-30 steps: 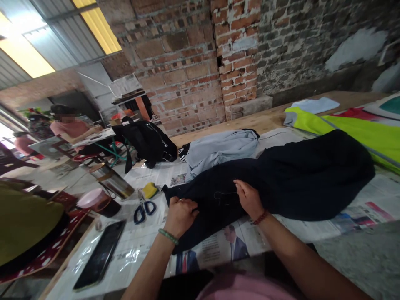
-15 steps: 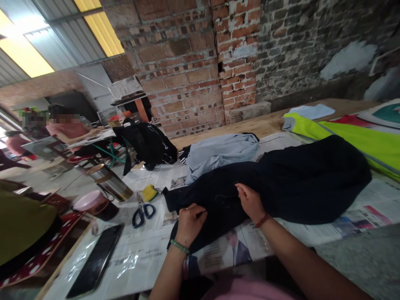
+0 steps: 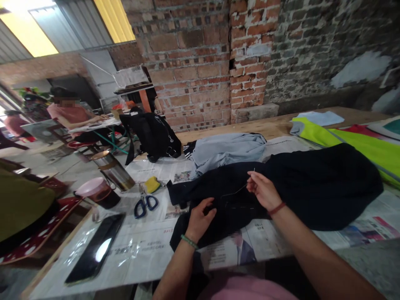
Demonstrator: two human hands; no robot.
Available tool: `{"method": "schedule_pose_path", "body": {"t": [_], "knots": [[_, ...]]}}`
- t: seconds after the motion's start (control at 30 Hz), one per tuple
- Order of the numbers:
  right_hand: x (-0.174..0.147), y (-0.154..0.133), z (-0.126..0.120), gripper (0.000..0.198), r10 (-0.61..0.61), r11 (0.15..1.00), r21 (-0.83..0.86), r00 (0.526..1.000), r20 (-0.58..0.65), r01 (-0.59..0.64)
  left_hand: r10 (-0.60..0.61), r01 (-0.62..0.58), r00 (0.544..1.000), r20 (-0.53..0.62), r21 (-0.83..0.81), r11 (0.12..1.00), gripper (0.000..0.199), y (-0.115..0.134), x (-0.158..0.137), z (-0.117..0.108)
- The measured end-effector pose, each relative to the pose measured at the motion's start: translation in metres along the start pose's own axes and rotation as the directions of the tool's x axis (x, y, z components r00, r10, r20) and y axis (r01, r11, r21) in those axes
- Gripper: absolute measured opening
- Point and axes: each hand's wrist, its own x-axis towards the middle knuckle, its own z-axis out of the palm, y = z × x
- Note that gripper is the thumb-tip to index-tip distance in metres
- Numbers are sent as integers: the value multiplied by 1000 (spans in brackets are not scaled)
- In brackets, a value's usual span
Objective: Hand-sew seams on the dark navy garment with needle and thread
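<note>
A dark navy garment (image 3: pixel 321 185) lies spread across the newspaper-covered table in front of me. My right hand (image 3: pixel 265 189) is raised a little over the cloth and pinches a sewing needle (image 3: pixel 254 169), its tip pointing up. Pale thread (image 3: pixel 235 193) runs from that hand down to the fabric near my left hand. Below the thread, a short row of light stitches (image 3: pixel 240 207) shows on the cloth. My left hand (image 3: pixel 200 218) rests on the garment's left part, thumb and forefinger apart, holding nothing I can see.
Left of the garment lie blue-handled scissors (image 3: pixel 145 206), a yellow sponge-like piece (image 3: pixel 152 184) and a phone (image 3: pixel 95 249). A lidded cup (image 3: pixel 99 192) and steel flask (image 3: pixel 114 170) stand behind. A black backpack (image 3: pixel 153 137), grey clothing (image 3: pixel 228 150) and a neon-yellow garment (image 3: pixel 353 146) lie farther back.
My right hand has lifted slightly up and right with the needle, drawing the thread out straighter. The fingers of my left hand have spread from a pinch. The view has shifted a little.
</note>
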Motion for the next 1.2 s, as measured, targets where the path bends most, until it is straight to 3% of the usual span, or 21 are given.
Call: {"method": "schedule_pose_path", "body": {"t": [0.13,0.3,0.47,0.6,0.7,0.83,0.9,0.97,1.2], "knots": [[34,-29,1,12,125,991,23,975,185,-132,-24,30,996,84,-66,997,34,2,0,-5],[62,-49,10,8,78,989,108,984,158,-96,-60,78,989,136,-127,989,28,1,-1,-5],[62,-63,12,6,30,988,147,990,138,-50,-134,155,985,106,-222,963,22,-3,-1,-1],[38,-75,10,11,-31,993,118,986,162,12,-183,201,979,87,-313,928,20,-1,0,0],[0,-70,10,21,-14,999,52,964,264,0,-188,210,978,94,-380,901,21,0,0,-1],[-62,-41,19,31,252,954,-265,849,465,-138,-209,232,973,101,-404,885,24,-1,1,0],[-84,-23,27,29,396,882,-437,777,489,-175,-207,226,974,91,-376,898,24,-2,2,0],[-95,-9,35,27,490,807,-559,744,455,-189,-196,212,977,80,-350,913,23,-1,2,0],[-91,4,48,27,484,759,-632,786,385,-157,-178,192,981,72,-333,923,21,4,-1,-3]]}}
